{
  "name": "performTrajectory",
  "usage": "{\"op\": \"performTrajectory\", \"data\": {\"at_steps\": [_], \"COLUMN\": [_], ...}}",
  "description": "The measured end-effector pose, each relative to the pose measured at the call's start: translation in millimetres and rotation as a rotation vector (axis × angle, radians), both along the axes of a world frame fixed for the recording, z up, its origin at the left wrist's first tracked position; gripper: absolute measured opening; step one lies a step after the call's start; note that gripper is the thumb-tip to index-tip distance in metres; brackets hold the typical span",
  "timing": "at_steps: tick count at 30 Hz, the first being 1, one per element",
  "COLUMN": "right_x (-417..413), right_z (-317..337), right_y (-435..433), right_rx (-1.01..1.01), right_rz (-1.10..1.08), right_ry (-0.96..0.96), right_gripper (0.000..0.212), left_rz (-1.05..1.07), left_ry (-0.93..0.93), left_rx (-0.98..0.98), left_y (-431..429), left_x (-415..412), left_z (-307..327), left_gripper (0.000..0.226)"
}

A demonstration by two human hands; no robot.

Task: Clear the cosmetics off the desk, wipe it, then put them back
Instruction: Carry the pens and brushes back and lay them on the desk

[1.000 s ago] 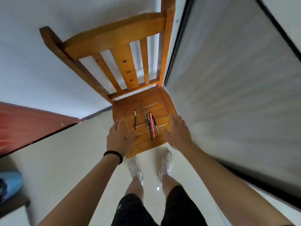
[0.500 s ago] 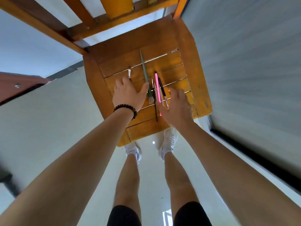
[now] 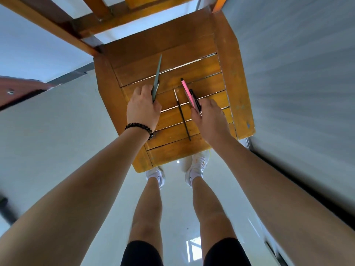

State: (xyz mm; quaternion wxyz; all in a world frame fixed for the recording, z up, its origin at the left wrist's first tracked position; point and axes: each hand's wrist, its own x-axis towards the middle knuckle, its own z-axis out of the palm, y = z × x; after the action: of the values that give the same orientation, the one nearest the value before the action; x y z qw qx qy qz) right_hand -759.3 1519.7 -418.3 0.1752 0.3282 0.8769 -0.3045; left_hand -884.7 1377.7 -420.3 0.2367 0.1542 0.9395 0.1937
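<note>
Slim cosmetic tools are on the slatted seat of a wooden chair. My left hand is closed around the lower end of a long grey-green brush, whose handle points away from me. My right hand pinches a pink pencil together with a black pen beside it. Between the two hands a thin black liner brush lies loose across the slats.
The chair stands on a pale glossy floor, with its backrest at the top. A grey surface with a dark edge runs along the right. A reddish panel sits at far left. My feet in white shoes are under the seat's near edge.
I have leaned closer over the seat. Both hands went from hovering flat to closing on tools: the left on the grey-green brush, the right on the pink pencil and black pen.
</note>
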Motion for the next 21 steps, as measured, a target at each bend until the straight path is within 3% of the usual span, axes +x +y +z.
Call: {"op": "performTrajectory", "data": {"at_steps": [12,21], "right_x": [-2.1,-17.4], "right_z": [38.0,195.2], "right_y": [9.9,24.5], "right_rx": [-0.036,0.038], "right_rz": [-0.079,0.026], "right_ry": [0.096,0.259], "right_gripper": [0.028,0.026], "left_rz": [0.128,0.390], "left_ry": [-0.014,0.034], "left_rx": [0.119,0.372], "left_y": [-12.3,-16.1], "left_x": [10.3,20.0], "left_z": [45.3,217.5], "left_gripper": [0.023,0.024]}}
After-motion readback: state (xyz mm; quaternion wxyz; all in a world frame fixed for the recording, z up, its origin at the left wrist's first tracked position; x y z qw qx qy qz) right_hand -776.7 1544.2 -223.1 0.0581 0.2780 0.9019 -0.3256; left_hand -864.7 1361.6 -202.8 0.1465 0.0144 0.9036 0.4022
